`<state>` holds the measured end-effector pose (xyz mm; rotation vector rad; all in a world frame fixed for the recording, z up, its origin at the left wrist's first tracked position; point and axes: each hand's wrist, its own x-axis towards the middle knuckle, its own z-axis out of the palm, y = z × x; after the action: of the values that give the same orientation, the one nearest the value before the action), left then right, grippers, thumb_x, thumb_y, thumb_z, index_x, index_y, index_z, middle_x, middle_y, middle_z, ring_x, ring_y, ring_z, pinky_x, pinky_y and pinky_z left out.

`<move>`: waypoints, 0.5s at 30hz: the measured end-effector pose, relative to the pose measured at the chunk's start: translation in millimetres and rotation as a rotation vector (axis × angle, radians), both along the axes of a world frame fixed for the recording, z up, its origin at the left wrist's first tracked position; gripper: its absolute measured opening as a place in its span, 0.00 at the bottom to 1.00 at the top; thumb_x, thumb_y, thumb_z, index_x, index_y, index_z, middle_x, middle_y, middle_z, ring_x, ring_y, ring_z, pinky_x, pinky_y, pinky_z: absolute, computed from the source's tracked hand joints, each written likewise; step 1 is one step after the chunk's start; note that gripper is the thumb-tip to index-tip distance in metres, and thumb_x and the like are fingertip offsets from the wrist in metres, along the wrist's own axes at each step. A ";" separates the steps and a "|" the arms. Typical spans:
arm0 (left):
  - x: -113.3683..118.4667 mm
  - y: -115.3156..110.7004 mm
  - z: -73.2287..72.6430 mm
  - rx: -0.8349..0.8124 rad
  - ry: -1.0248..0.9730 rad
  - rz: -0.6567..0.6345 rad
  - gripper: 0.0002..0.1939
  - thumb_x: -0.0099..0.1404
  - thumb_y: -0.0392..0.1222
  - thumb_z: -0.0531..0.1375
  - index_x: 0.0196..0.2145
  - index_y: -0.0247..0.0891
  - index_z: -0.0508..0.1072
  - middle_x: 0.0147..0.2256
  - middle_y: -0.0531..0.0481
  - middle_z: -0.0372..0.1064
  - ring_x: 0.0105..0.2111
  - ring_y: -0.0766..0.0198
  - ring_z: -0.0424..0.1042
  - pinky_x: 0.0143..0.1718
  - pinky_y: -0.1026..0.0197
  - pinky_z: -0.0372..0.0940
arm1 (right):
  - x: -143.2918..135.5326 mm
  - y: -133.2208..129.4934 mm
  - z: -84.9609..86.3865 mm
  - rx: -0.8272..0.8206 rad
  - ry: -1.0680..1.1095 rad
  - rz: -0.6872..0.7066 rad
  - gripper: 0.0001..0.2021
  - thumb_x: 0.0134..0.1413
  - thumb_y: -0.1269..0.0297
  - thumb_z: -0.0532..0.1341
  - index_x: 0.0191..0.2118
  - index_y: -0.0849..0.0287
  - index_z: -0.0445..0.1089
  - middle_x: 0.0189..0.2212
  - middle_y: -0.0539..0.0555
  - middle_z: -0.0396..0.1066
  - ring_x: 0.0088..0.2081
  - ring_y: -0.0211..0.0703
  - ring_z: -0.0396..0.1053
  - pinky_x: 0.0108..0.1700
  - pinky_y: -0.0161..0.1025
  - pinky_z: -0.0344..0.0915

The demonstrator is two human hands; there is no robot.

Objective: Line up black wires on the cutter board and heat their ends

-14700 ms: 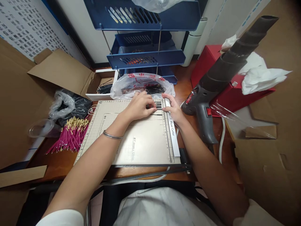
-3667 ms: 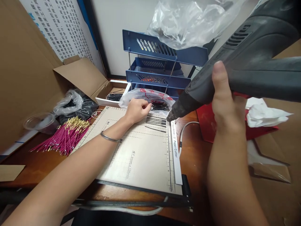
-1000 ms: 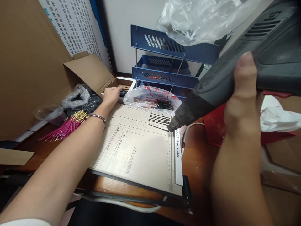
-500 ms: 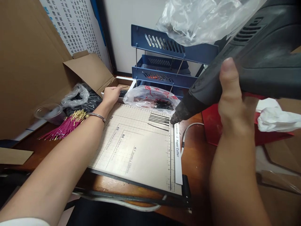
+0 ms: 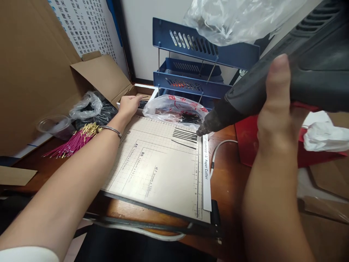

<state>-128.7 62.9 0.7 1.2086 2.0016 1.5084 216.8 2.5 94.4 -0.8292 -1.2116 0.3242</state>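
Work is centring on the paper cutter [image 5: 174,174]: a close row of black strips [image 5: 185,135] is lying across its far right part, and a lone strip [image 5: 183,144] is lying slightly askew just on the near side of them. The step in hand seems to be warming the strips' right ends. The right hand [image 5: 278,111] is clamping round the heat gun [image 5: 252,87] over the cutter's right side and holding the nozzle [image 5: 205,126] right by those ends; whether it is touching them, I cannot tell. The left hand [image 5: 130,106] is reaching to the white box [image 5: 154,93] beyond the cutter's far left corner; whether its fingers are gripping anything, the view is not showing.

The next move is probably calling for a steady nozzle, passing along the row without nudging the light strips askew.

Compared with a second ago, the nozzle is no longer pointing at the lone strip but is hovering farther up the cutter. The left hand is staying by the box, having left the strips a few seconds ago.
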 end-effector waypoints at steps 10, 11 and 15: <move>2.2 -2.6 2.4 -0.020 0.021 0.003 0.24 0.63 0.43 0.63 0.15 0.38 0.57 0.17 0.54 0.48 0.21 0.68 0.47 0.24 0.59 0.44 | 1.2 -1.1 2.5 0.076 -0.073 -0.014 0.31 0.56 0.43 0.70 0.60 0.55 0.72 0.66 0.48 0.71 0.74 0.41 0.60 0.80 0.45 0.51; 1.9 -2.4 2.0 -0.018 0.021 0.002 0.24 0.63 0.43 0.63 0.15 0.38 0.57 0.16 0.54 0.48 0.21 0.68 0.47 0.25 0.59 0.44 | 2.2 -0.6 1.7 0.065 -0.081 -0.017 0.31 0.56 0.43 0.70 0.59 0.54 0.73 0.65 0.48 0.72 0.74 0.42 0.59 0.80 0.46 0.51; 0.5 -1.4 0.7 -0.015 0.030 -0.020 0.24 0.64 0.43 0.62 0.16 0.39 0.57 0.16 0.54 0.48 0.21 0.68 0.46 0.24 0.59 0.43 | 7.2 4.9 -1.5 0.050 -0.086 0.004 0.34 0.56 0.41 0.69 0.62 0.54 0.71 0.67 0.48 0.69 0.74 0.43 0.59 0.80 0.47 0.50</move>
<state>-128.2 61.5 1.4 1.2488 2.0106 1.4712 224.0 7.4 92.9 -0.8039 -1.2965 0.2632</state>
